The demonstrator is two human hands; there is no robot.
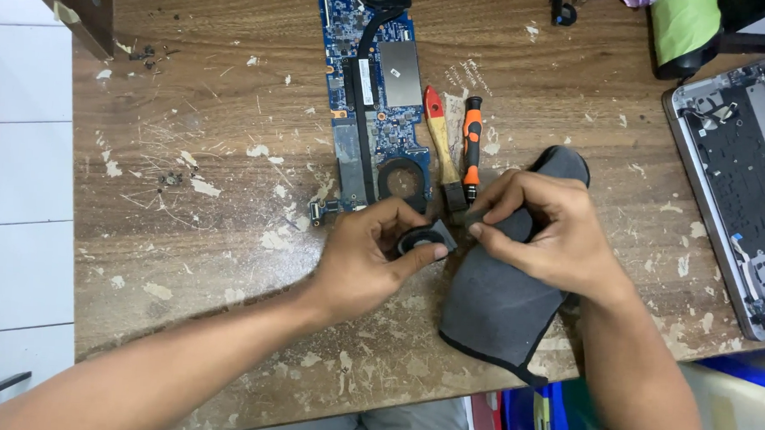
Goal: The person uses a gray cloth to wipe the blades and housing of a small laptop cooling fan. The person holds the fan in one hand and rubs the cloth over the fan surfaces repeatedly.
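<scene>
Head view, looking down on a scarred brown wooden tabletop (223, 259). Left hand (371, 258) is closed on a small black round cooling fan in a squarish housing (423, 241): the thumb lies along the fan's near edge, the fingers curl over its far edge, and the ring of the fan shows between them. Right hand (543, 228) meets it from the other side, thumb and forefinger pinched together just beside the fan's right corner; whether a small part lies in the pinch cannot be told. Beneath the right hand, and running toward the person, lies a dark grey, elongated felt-like cloth with a black edge (500, 308); the fan is held just off its left margin.

Just beyond the grip lie two tools side by side: a small brush with a yellow wooden handle and red tip (440, 139) and a screwdriver with an orange and black handle (472, 145), their working ends pointing toward the fingers. Beyond and to the left of the grip lies a long blue laptop circuit board with a black heat pipe (373, 92), its round cut-out nearest the left hand. Well away to the right of the right hand rests an opened silver laptop shell (734, 164).
</scene>
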